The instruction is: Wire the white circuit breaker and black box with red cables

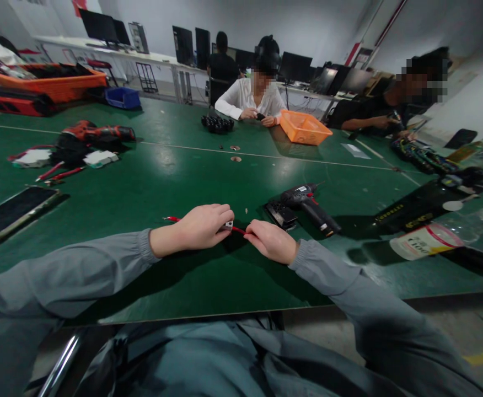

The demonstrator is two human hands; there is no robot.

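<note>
My left hand (200, 227) rests on the green table (150, 182), fingers curled around a small white connector (227, 225) with a red wire (239, 230) running through it. The wire's far end (171, 219) sticks out to the left of that hand. My right hand (271, 241) pinches the same red wire just right of the connector. Both hands lie close together near the table's front edge. Grey sleeves cover both forearms.
A black cordless drill (310, 205) lies just right of my hands, a phone (12, 212) at the left edge. A clear plastic bottle (435, 237) lies at the right. Farther off are a red drill (96, 132), an orange basket (303, 128) and two seated people.
</note>
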